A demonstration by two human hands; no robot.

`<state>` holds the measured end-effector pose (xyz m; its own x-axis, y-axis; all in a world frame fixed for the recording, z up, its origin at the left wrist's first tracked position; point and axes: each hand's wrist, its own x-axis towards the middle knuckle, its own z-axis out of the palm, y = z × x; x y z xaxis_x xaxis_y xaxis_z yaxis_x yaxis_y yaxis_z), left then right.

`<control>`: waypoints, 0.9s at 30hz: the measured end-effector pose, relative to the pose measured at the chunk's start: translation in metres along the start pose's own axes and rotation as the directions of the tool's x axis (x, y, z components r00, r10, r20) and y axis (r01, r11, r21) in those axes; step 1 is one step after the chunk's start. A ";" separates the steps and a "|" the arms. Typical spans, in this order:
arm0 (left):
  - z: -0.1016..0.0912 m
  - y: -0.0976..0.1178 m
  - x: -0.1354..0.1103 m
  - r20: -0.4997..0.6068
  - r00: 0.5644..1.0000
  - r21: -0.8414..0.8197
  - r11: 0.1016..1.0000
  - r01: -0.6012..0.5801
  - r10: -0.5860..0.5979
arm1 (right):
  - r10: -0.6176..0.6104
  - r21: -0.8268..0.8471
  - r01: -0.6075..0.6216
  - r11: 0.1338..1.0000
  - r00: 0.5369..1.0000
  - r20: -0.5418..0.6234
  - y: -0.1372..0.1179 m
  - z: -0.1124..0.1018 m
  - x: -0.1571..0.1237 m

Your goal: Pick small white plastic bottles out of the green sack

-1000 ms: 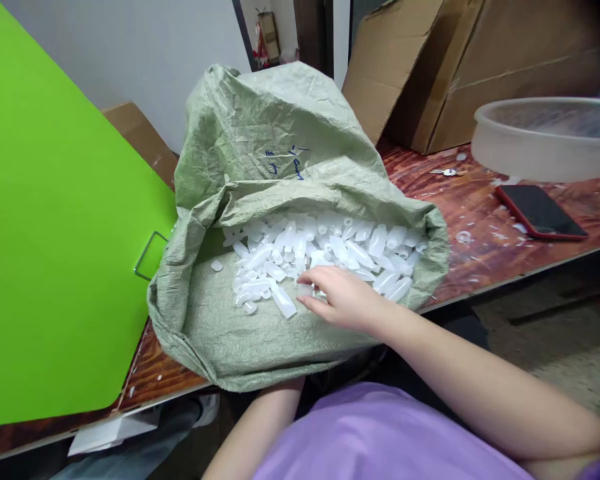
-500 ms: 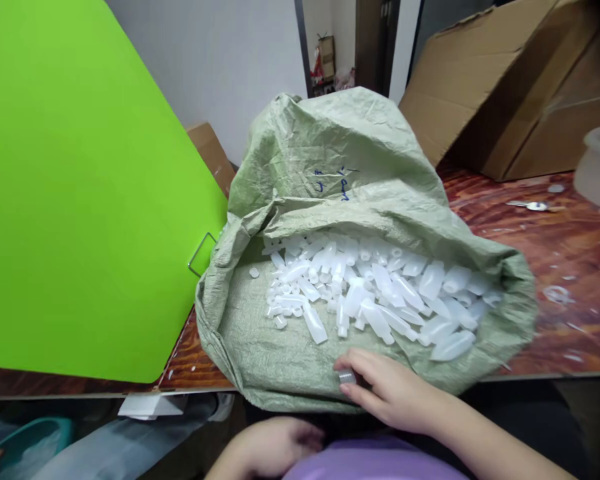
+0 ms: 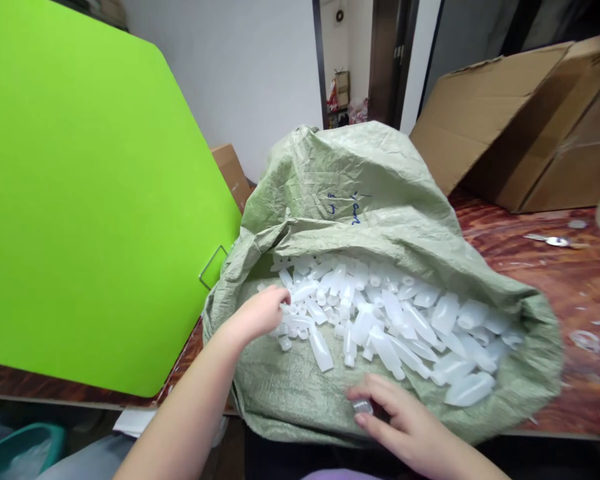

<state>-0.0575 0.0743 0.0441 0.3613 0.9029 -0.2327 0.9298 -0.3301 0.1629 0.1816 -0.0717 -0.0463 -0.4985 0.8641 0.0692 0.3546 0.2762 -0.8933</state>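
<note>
A wide-mouthed green woven sack (image 3: 295, 400) lies open before me, with a heap of translucent white plastic tubes (image 3: 321, 347) and small caps (image 3: 285, 343) inside. My left hand (image 3: 265, 310) reaches over the sack's left side to the caps at the heap's edge. Its fingers curl down and are closed; what they grip, if anything, is hidden. Near the sack's front rim, my right hand (image 3: 395, 417) pinches a small clear ribbed cap (image 3: 363, 406) between thumb and fingers.
A large bright green board (image 3: 100, 200) with a wire loop stands at the left. Behind on the right is an open cardboard box (image 3: 485, 113). A key (image 3: 555, 241) and plastic scraps lie on the wood-patterned table (image 3: 520, 257). A teal basin (image 3: 55, 443) is at lower left.
My left hand has moved from below the sack's front edge up and forward to the small caps. My right hand keeps the ribbed cap near the rim. The view has shifted slightly.
</note>
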 end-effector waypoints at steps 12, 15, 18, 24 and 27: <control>0.030 0.026 0.012 0.084 0.991 0.112 0.987 -0.112 0.102 | 0.026 -0.040 -0.030 0.999 0.996 -0.090 0.004 0.010 0.004; 0.029 0.025 0.018 0.081 0.991 0.107 0.988 -0.115 0.107 | 0.010 -0.034 -0.014 0.999 0.992 -0.125 0.003 0.010 0.002; 0.031 0.021 0.020 0.069 0.990 0.074 0.989 -0.126 0.121 | 0.017 0.018 -0.013 1.000 0.983 -0.181 0.001 0.010 0.002; 0.031 0.016 0.016 -0.031 0.997 -0.001 0.997 -0.075 0.075 | 0.024 0.050 -0.014 0.999 0.976 -0.217 -0.002 0.014 0.003; 0.028 0.020 0.009 -0.099 0.994 -0.042 0.998 -0.052 0.048 | 0.020 0.017 -0.017 1.000 0.976 -0.216 0.003 0.014 0.005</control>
<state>-0.0341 0.0684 0.0186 0.3967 0.9089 -0.1285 0.9058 -0.3650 0.2152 0.1692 -0.0729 -0.0546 -0.3084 0.9401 0.1453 0.3493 0.2540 -0.9019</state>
